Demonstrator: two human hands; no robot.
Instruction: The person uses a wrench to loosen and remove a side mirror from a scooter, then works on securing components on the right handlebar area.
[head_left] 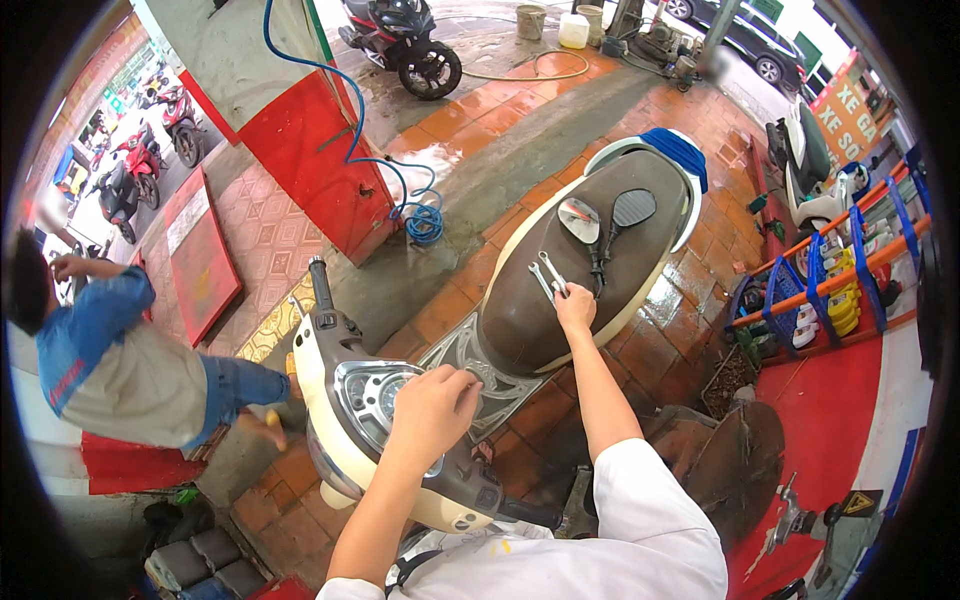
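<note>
A cream scooter with a brown seat (530, 318) stands in front of me. My right hand (574, 307) reaches over the seat, its fingers closed on the near end of a wrench (553, 270). A second wrench (541, 281) lies right beside it, and I cannot tell whether the fingers hold that one too. Two mirrors with black stems, one (580, 222) showing its glass and one (633, 208) its dark back, rest farther up the seat. Over the scooter's dashboard (368, 392) is my left hand (437, 408), fingers curled in; whatever they may hold is hidden.
At the left, a person (130, 360) in a blue and beige shirt walks close by. A coiled blue hose (424, 224) lies beside a red and grey pillar (318, 160). On the right stands a rack (850, 258) of bottles; a black motorbike (400, 45) is parked at the back.
</note>
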